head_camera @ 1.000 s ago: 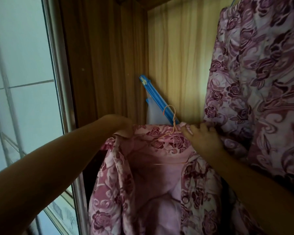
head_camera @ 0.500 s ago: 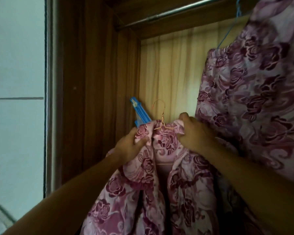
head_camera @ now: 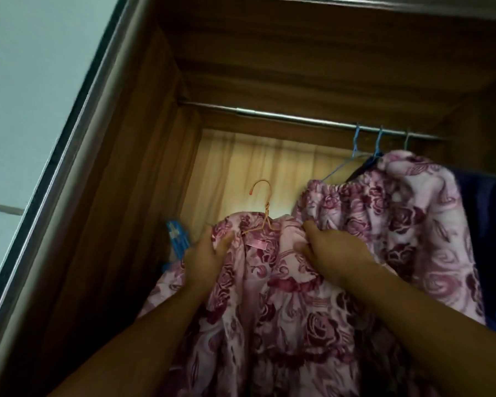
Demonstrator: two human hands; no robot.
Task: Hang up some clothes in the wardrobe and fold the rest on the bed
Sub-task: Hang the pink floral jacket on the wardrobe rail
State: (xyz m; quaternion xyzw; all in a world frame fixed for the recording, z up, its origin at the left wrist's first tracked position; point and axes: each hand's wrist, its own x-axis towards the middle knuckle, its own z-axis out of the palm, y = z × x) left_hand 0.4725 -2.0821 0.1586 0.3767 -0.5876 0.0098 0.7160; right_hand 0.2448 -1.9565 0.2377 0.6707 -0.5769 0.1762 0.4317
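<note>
A pink top with a dark rose print (head_camera: pixel 272 296) sits on an orange wire hanger (head_camera: pixel 262 209) inside the wooden wardrobe. My left hand (head_camera: pixel 205 260) grips its left shoulder and my right hand (head_camera: pixel 331 253) grips its right shoulder. The hanger's hook is free in the air, well below the metal rail (head_camera: pixel 298 118). A matching rose-print garment (head_camera: pixel 407 224) hangs from a blue hanger (head_camera: pixel 355 144) on the rail at the right.
A dark blue garment (head_camera: pixel 487 239) hangs at the far right. A blue plastic hanger (head_camera: pixel 178 237) leans in the wardrobe's back left corner. The wardrobe's left wall (head_camera: pixel 121 224) and its metal-edged frame (head_camera: pixel 49 173) stand close on the left.
The view has tilted up, so the rail and wardrobe ceiling now show. Both hands have raised the top on its hanger toward the rail, keeping their grip on the shoulders.
</note>
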